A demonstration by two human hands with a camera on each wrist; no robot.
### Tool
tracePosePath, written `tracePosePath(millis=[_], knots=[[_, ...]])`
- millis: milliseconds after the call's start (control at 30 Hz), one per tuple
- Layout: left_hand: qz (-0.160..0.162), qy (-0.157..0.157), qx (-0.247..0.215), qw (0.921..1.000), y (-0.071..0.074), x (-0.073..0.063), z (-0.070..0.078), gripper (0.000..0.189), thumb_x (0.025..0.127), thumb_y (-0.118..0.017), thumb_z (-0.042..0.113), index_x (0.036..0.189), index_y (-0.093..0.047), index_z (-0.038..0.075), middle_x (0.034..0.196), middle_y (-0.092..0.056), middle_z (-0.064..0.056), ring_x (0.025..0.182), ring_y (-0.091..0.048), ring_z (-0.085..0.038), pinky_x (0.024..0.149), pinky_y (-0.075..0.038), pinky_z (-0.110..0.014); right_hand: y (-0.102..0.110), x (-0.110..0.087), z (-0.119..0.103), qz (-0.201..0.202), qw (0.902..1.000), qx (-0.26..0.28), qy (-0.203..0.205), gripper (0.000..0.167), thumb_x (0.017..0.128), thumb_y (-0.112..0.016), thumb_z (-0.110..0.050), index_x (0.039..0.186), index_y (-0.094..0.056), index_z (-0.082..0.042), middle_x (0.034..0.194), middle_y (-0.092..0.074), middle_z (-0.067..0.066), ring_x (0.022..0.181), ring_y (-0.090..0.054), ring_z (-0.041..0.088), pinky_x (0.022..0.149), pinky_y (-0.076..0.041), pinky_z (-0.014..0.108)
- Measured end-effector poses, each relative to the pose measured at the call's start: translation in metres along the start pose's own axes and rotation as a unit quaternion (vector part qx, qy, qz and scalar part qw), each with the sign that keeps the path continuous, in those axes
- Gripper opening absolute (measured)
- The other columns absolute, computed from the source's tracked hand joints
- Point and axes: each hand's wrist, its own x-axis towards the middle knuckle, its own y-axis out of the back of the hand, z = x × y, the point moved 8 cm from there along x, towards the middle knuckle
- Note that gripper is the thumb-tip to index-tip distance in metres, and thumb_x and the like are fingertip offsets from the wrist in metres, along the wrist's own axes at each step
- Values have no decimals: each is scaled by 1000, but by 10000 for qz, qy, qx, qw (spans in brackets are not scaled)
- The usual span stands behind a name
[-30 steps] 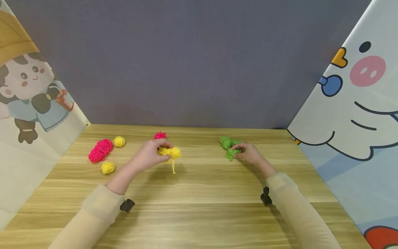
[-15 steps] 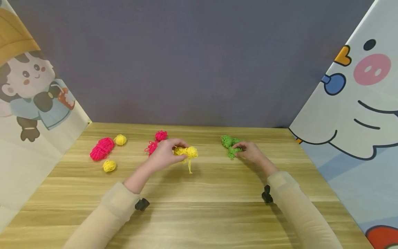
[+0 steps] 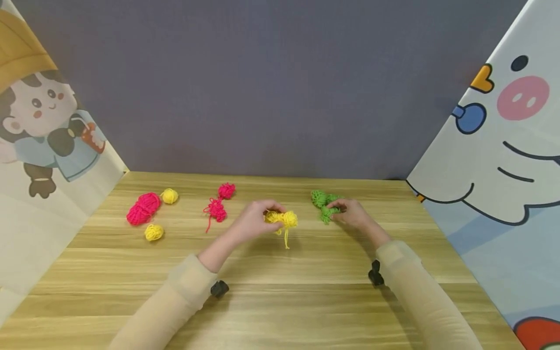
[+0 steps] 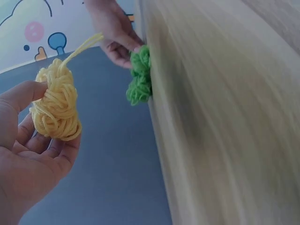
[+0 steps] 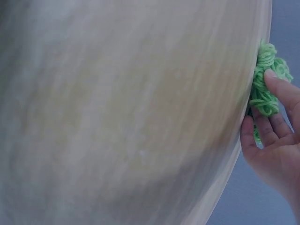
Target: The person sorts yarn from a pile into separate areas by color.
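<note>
Left hand (image 3: 253, 221): fingers pinch yellow yarn (image 3: 289, 219) above the table (image 3: 280, 306);
Right hand (image 3: 353, 214): fingers pinch green yarn (image 3: 326, 214);
Yellow balls (image 3: 153, 233): 2, near a pink bundle (image 3: 143, 209)

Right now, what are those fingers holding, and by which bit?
The left fingers grip the yellow yarn across its sides, its right end sticking out. The right fingers hold the nearest green bundle by its right side.

It looked like a booth-like place: wood-grain table (image 3: 280, 311) beneath the left hand (image 3: 255, 221), grey partition (image 3: 271, 87) beyond it, cartoon panels (image 3: 525, 194) to either side.
</note>
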Motion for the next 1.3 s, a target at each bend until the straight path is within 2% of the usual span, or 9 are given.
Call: tracePosePath(millis=[267,467,800,1067,1300], knots=[[-87,-14,-225,9997,-23,11,-5,29,79,-75,15,107,-66,10,105,-67,0,94,-60,-12,81,-52,-21,0,2,-2,-76,10000,-42,20,29,86,-68,-9,115,-65,-8,126,-57,19,120,-49,39,100,-42,52],[-279,-4,-291,9992,-39,21,-6,30,78,-76,14,106,-66,9,104,-67,-1,93,-61,-12,81,-51,-20,1,2,-2,-63,10000,-57,35,29,85,-69,-10,114,-65,-8,126,-57,20,121,-49,39,100,-42,53],[-668,-222,-32,9975,-64,37,-8,28,78,-76,11,104,-67,8,104,-68,-3,95,-62,-13,85,-50,-20,1,2,-2,8,9999,-16,99,29,85,-69,-9,113,-65,-6,124,-58,21,120,-50,40,100,-42,53],[-972,-44,176,9951,-79,48,-13,27,78,-77,13,103,-67,8,101,-69,-2,94,-62,-12,87,-49,-21,2,2,0,49,9999,-34,161,28,84,-69,-8,112,-65,-5,122,-60,20,118,-51,39,99,-42,53],[-1212,66,120,9925,-91,54,-17,27,77,-78,12,102,-67,8,100,-68,-2,95,-61,-13,89,-48,-23,2,2,1,43,9999,-48,149,28,84,-70,-8,112,-66,-6,122,-60,20,118,-52,39,99,-42,53]])
